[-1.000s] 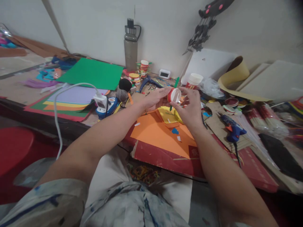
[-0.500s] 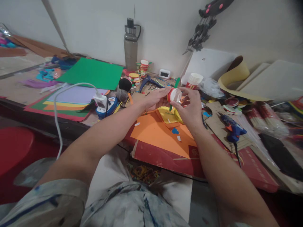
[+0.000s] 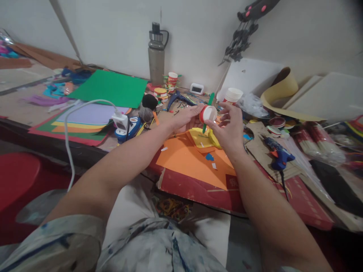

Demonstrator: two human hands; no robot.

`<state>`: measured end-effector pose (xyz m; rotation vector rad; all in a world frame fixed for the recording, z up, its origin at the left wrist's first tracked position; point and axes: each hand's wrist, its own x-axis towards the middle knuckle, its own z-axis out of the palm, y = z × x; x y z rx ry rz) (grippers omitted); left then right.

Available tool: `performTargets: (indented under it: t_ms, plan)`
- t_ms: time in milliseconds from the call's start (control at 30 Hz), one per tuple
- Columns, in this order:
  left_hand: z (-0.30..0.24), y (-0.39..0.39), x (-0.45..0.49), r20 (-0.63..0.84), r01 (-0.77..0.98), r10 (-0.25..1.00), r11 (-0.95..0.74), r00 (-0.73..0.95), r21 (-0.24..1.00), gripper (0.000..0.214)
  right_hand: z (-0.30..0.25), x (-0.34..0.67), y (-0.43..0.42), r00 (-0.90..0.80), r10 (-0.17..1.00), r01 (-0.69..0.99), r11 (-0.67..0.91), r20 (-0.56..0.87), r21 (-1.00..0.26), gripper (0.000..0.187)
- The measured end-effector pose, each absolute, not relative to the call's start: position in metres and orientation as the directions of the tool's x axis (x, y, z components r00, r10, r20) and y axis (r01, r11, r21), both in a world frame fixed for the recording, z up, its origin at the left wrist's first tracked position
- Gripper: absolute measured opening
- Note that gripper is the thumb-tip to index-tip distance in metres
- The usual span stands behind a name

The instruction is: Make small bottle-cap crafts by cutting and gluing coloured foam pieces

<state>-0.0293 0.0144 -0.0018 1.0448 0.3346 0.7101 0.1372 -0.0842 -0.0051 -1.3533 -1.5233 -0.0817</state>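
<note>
A short red-and-white paper cup [image 3: 210, 113] is tipped on its side above the orange paper, its white round face towards me and to the right. A green craft stick [image 3: 211, 99] shows above and below the cup. My left hand [image 3: 188, 118] holds the cup from the left, its fingers partly hidden behind it. My right hand [image 3: 231, 126] is at the cup's right, thumb at the lower edge of the white face and the other fingers spread apart from it. Underneath lie orange paper [image 3: 190, 162] and yellow pieces [image 3: 200, 136].
A glue gun [image 3: 280, 153] rests on cardboard at the right. Stacked paper cups [image 3: 234, 95], a small clock [image 3: 196, 88] and a water bottle [image 3: 156, 56] stand at the back. Green paper [image 3: 110, 87] and a power strip with a white cable [image 3: 129, 128] are at the left.
The fingers of my right hand have moved slightly right, away from the cup, and spread. The cup has turned a little in my left hand.
</note>
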Motion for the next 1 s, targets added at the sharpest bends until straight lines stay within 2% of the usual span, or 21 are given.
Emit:
performTargets:
  t_ms: [200,500,700,800,933,1000]
  plan:
    - [-0.003,0.016,-0.029,0.079,-0.41,0.678,0.344,0.731,0.844,0.039,-0.003,0.135,-0.086,0.161,0.688,0.772,0.359,0.708,-0.525,0.054]
    - [0.0,0.012,-0.029,0.06,-0.408,0.68,0.365,0.731,0.837,0.042,-0.003,0.131,-0.088,0.18,0.667,0.746,0.386,0.723,-0.542,0.059]
    - [-0.002,0.011,-0.03,0.094,-0.414,0.679,0.327,0.728,0.85,0.032,-0.004,0.131,-0.088,0.164,0.69,0.758,0.369,0.705,-0.538,0.055]
    - [-0.003,0.014,-0.029,0.072,-0.41,0.686,0.343,0.724,0.845,0.034,-0.008,0.133,-0.084,0.179,0.692,0.741,0.372,0.699,-0.558,0.059]
    - [0.0,0.011,-0.028,0.039,-0.401,0.689,0.375,0.724,0.836,0.04,-0.014,0.136,-0.078,0.179,0.71,0.744,0.355,0.681,-0.566,0.079]
    - [0.003,0.007,-0.027,0.04,-0.392,0.681,0.371,0.731,0.842,0.039,-0.014,0.137,-0.077,0.161,0.728,0.754,0.344,0.666,-0.559,0.082]
